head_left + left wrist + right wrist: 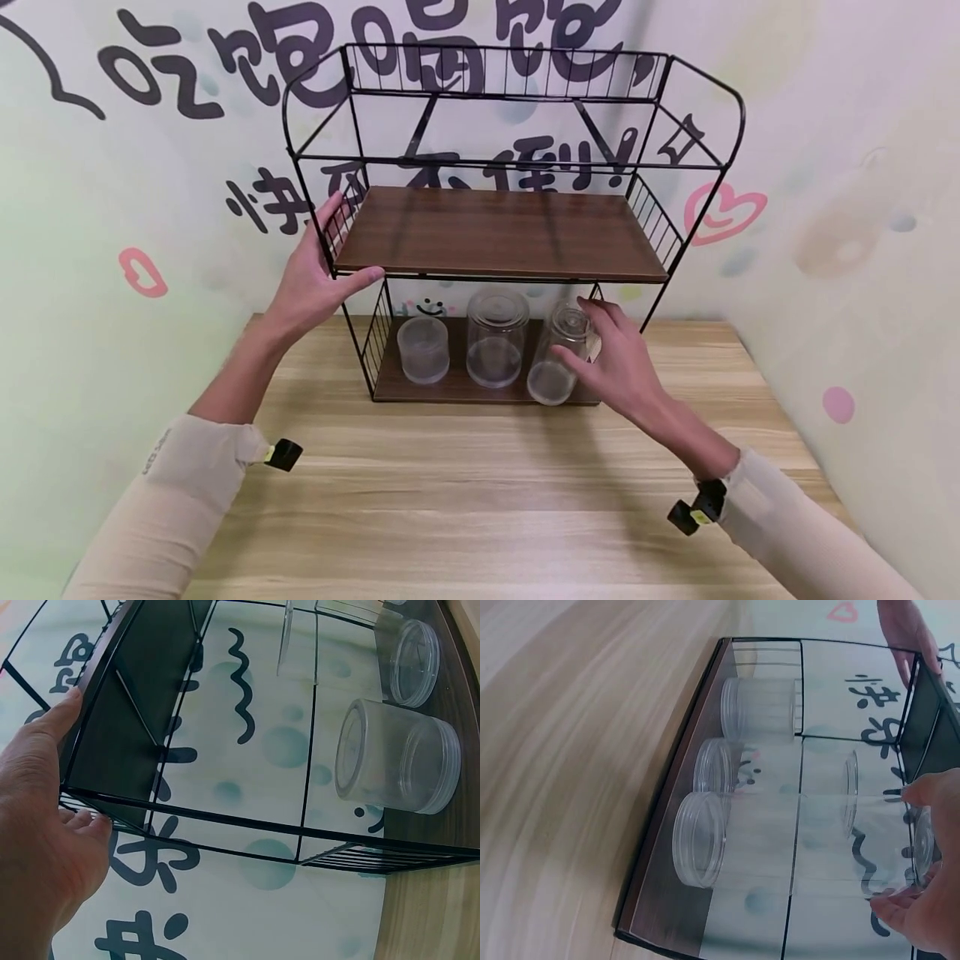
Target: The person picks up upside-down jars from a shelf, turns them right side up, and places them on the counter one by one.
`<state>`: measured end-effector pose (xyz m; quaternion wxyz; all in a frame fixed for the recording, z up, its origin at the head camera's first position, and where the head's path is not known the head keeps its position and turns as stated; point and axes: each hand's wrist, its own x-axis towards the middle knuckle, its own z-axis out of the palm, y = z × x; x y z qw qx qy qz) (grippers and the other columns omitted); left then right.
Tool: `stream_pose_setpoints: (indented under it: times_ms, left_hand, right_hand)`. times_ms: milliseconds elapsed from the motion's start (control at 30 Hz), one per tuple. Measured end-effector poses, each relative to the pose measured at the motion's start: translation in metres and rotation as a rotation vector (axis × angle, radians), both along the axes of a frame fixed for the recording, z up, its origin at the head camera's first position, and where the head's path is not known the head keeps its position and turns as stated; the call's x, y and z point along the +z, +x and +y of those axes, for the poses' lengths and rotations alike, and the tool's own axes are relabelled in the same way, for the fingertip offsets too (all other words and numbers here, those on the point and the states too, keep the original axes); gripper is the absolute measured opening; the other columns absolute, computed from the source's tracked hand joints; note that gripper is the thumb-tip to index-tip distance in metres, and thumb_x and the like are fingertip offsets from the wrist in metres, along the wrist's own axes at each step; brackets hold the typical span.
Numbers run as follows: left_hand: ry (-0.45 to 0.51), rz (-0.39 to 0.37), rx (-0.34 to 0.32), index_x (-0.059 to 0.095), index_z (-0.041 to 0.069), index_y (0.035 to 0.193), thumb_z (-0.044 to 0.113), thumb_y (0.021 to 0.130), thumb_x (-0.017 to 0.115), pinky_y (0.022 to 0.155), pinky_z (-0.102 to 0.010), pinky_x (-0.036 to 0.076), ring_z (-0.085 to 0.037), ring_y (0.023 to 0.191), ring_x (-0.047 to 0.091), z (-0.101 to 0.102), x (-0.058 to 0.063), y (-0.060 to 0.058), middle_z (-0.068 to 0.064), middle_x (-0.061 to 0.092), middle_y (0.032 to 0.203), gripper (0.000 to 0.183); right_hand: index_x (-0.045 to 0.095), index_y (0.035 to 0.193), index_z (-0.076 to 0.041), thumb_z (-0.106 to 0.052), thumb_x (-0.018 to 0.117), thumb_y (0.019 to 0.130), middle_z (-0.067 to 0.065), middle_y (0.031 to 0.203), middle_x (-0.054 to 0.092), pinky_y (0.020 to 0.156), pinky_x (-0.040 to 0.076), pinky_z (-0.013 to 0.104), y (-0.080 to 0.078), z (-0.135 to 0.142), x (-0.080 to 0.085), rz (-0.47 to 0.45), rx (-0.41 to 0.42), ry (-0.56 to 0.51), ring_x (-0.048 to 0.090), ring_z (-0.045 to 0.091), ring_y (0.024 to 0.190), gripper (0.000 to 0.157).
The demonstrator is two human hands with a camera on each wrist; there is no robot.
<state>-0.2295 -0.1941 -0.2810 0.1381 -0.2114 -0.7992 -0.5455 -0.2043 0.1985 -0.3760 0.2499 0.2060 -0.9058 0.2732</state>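
Slim jar (552, 371): likely light, slippery; right hand (618, 364) aptly pinches its upper end, left hand (309, 279) grips rack (498, 233) at nine o'clock.

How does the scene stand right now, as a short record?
Left hand: holds the left side of the rack
Right hand: holds the right jar near its top
Right jar: clear, tall; contact with the lower board unclear
Middle jar: clear, on the lower board
Left jar: clear, shorter, on the lower board
Rack: black, upright, standing on the table
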Motion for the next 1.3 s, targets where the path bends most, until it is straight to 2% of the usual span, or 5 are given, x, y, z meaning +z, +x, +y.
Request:
stream_pose_setpoints:
  times_ms: [300,500,733,1067,1300]
  left_hand:
    - [0.133,0.022,0.031,0.018,0.013,0.156,0.004,0.081,0.077,0.121,-0.033,0.018,-0.013,0.149,0.018,-0.002,-0.006,0.008,0.0,0.02,0.162,0.096]
    - [0.314,0.154,0.048,0.018,0.011,0.155,-0.005,0.078,0.076,0.121,-0.031,0.017,-0.017,0.148,0.021,-0.001,-0.011,0.017,-0.004,0.023,0.161,0.098]
    - [0.409,0.316,0.066,0.02,0.004,0.154,-0.01,0.075,0.075,0.122,-0.036,0.017,-0.024,0.148,0.023,0.005,-0.014,0.035,-0.009,0.027,0.159,0.097]
    - [0.63,0.488,0.135,0.032,-0.007,0.144,0.003,0.074,0.082,0.118,-0.043,0.027,-0.037,0.134,0.04,0.019,-0.025,0.057,-0.025,0.044,0.141,0.087]
    - [0.567,0.518,0.062,0.042,-0.015,0.134,0.008,0.074,0.084,0.113,-0.044,0.035,-0.039,0.126,0.049,0.026,-0.057,0.061,-0.031,0.051,0.131,0.076]
  right_hand:
    - [0.053,0.137,-0.004,-0.036,0.082,0.077,0.013,0.134,0.055,0.093,0.051,0.048,0.026,-0.005,0.003,-0.014,0.079,-0.02,0.057,0.029,0.117,0.074]
    - [0.053,0.138,-0.008,-0.033,0.083,0.077,0.01,0.133,0.055,0.093,0.051,0.046,0.037,-0.01,-0.002,-0.025,0.094,-0.058,0.058,0.026,0.116,0.073]
    - [0.054,0.139,-0.011,-0.033,0.084,0.076,0.009,0.132,0.058,0.097,0.048,0.047,0.045,-0.014,-0.01,-0.03,0.08,-0.139,0.055,0.025,0.121,0.072]
    - [0.052,0.14,-0.008,-0.002,0.081,0.077,0.01,0.131,0.057,0.089,0.054,0.024,0.052,-0.022,-0.017,-0.098,0.209,-0.545,0.061,0.022,0.112,0.069]
    - [0.049,0.14,0.0,0.011,0.069,0.082,0.017,0.135,0.053,0.093,0.053,0.027,0.058,-0.026,-0.014,-0.175,0.291,-0.821,0.057,0.021,0.12,0.062]
